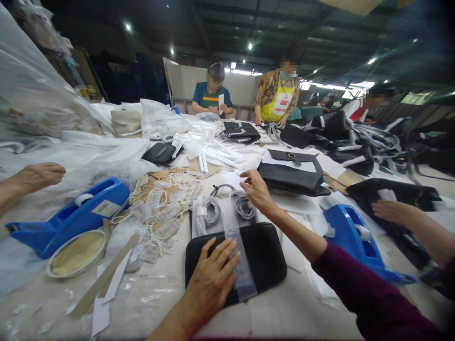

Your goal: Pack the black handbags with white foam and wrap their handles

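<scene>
Spread flat, my left hand (pixel 215 272) presses on a black bag (pixel 268 255) at the front centre, its fingertips touching a translucent strip (pixel 245 279) laid across the bag. Behind the bag's top edge lie two wrapped coils, the left coil (pixel 212 211) and the right coil (pixel 244 207). My right hand (pixel 258 189) is raised just above and behind the right coil, fingers bent and apart, with nothing visible in them. A black bag with a buckle flap (pixel 291 173) stands beyond that hand.
Blue tape dispensers stand at left (pixel 103 203) and right (pixel 351 237). Stringed tags (pixel 167 208) and a round dish (pixel 76 253) lie left. Other people's hands reach in at far left (pixel 39 176) and far right (pixel 394 210). Two people (pixel 212 97) (pixel 279 97) stand across the table.
</scene>
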